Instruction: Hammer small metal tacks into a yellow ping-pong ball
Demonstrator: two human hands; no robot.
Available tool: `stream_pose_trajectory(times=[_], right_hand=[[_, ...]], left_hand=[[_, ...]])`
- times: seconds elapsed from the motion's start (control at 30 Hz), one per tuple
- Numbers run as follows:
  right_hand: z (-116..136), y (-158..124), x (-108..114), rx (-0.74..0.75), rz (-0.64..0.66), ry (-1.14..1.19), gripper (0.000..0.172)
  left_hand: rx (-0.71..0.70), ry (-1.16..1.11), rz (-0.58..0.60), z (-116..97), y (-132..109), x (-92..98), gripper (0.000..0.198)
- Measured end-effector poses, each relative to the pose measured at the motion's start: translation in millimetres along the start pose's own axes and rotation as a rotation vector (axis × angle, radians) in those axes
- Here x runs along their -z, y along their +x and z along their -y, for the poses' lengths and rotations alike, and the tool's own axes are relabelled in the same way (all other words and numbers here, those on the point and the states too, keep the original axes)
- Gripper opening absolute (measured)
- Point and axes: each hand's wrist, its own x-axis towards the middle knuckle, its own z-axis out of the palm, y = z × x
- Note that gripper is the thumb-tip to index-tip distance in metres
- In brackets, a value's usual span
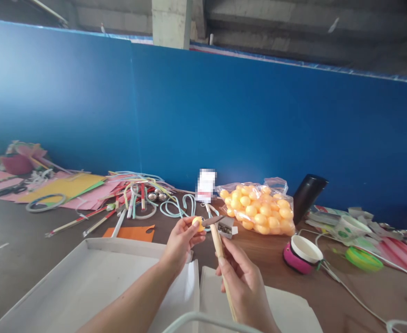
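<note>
My left hand (182, 238) pinches a small orange-yellow plastic ball (198, 224) between thumb and fingers. My right hand (241, 273) is wrapped round the pale wooden handle of a hammer (217, 240), whose dark, narrow metal head lies crosswise at the top. One end of that head is right by the ball; whether they touch I cannot tell. Just behind the hammer sits a small open box (228, 230) of tiny metal pieces. Beyond it to the right lies a clear plastic bag (259, 208) full of similar orange balls.
A shallow white cardboard tray (95, 243) and more white card lie below my hands. Coloured paper (75, 187), tubing and sticks spread leftward. At right stand a black cylinder (307, 194), a pink-and-white cup (306, 249) and a green ring (363, 259), with a cable nearby. Behind rises a blue partition (224, 115).
</note>
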Motion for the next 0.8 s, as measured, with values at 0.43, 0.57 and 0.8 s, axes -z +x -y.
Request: stream_pose_trajectory(times=[0.43, 0.57, 0.8], right_hand=[[-2.7, -0.5, 3.0, -0.002, 0.005, 0.016, 0.051], [6.1, -3.2, 4.1, -0.051, -0.073, 0.09, 0.053], [5.8, -3.8, 0.4, -0.037, -0.059, 0.067, 0.052]], left_hand=[[0.011, -0.065, -0.021, -1.3, -0.6, -0.5, 0.029], [0.065, -0.134, -0.014, -2.6, 0.2, 0.3, 0.024], [0.073, -0.135, 0.004, -4.1, -1.2, -1.7, 0.025]])
